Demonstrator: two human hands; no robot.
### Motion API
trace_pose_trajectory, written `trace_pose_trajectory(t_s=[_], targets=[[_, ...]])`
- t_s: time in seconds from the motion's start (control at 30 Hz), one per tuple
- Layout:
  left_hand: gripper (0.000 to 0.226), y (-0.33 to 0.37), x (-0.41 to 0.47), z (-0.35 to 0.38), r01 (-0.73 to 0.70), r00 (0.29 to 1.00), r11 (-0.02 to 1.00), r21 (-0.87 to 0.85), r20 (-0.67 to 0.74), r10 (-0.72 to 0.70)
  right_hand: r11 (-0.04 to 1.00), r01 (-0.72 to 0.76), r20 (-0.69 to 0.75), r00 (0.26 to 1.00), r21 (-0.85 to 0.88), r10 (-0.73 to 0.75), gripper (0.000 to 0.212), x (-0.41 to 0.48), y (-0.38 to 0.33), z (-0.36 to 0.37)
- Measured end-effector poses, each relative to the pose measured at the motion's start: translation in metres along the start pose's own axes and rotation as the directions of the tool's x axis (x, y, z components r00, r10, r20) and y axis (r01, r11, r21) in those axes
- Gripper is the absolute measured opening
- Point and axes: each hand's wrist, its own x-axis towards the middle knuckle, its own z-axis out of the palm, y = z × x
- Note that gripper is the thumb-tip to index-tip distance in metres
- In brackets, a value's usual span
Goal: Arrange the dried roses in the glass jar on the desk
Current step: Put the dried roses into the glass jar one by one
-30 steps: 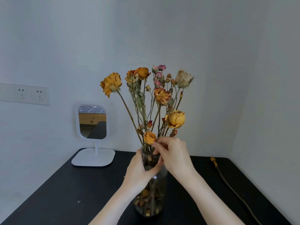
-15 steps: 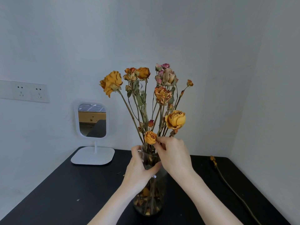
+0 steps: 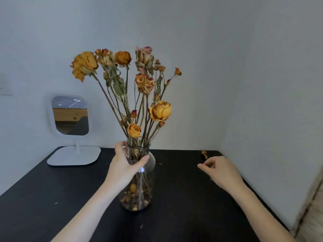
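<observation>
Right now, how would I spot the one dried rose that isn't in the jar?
On the black desk, look to the far right corner by the wall, away from the glass jar. Just beyond the right hand lies a loose dried rose with a small yellow-brown head. It alone lies flat on the desk; the rest stand in the jar.

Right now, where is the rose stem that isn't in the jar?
Head view: the loose stem lies on the desk at far right by the wall, bud just beyond the right hand.

One glass jar [image 3: 146,187], one mirror [image 3: 70,116], one loose rose [image 3: 204,154] — seven large blooms [image 3: 160,110] — one left hand [image 3: 125,165], one right hand [image 3: 220,170].
</observation>
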Motion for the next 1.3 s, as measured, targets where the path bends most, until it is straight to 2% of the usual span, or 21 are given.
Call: trace_pose_trajectory(t_s=[0.1, 0.23, 0.43, 0.57, 0.7, 0.87, 1.03, 1.17, 1.3], targets=[[0.070, 0.001, 0.000, 0.001, 0.004, 1.000, 1.000, 0.011, -0.007, -0.004, 0.967, -0.237, 0.098, 0.964, -0.098, 0.246, 0.038, 0.014, 0.055, 0.010], [0.067, 0.000, 0.000, 0.001, 0.020, 1.000, 1.000, 0.021, -0.010, -0.020, 0.895, -0.393, 0.162, 0.889, -0.209, 0.428, 0.049, 0.018, 0.092, 0.021], [0.076, 0.001, 0.000, -0.001, 0.057, 0.998, 0.998, 0.009, -0.005, -0.057, 0.844, -0.480, 0.157, 0.839, -0.239, 0.521, 0.041, 0.015, 0.107, 0.036], [0.068, 0.000, 0.000, -0.001, 0.051, 0.999, 0.999, 0.016, -0.013, -0.051, 0.840, -0.508, 0.157, 0.829, -0.192, 0.537, 0.034, 0.015, 0.112, 0.042], [0.065, 0.000, 0.001, 0.001, 0.042, 0.999, 0.999, 0.023, -0.030, -0.042, 0.881, -0.451, 0.172, 0.865, -0.145, 0.471, 0.024, 0.017, 0.106, 0.042], [0.061, 0.003, 0.000, 0.001, 0.045, 0.999, 0.996, 0.073, -0.026, -0.043, 0.963, -0.212, 0.164, 0.969, 0.165, 0.185, 0.016, 0.015, 0.065, 0.028], [0.055, 0.007, 0.001, -0.007, 0.040, 0.998, 0.992, 0.115, 0.038, -0.045, 0.884, -0.061, 0.123, 0.992, 0.464, 0.004, 0.016, -0.002, 0.010, 0.005], [0.044, 0.010, -0.001, -0.018, -0.030, 0.999, 0.983, 0.181, 0.018, 0.027, 0.847, 0.025, 0.066, 0.995, 0.531, -0.070, 0.014, -0.014, -0.017, -0.004], [0.038, 0.012, -0.005, -0.027, -0.032, 0.999, 0.985, 0.172, 0.045, 0.024, 0.821, 0.093, 0.031, 0.991, 0.564, -0.133, 0.015, -0.021, -0.034, -0.009]])
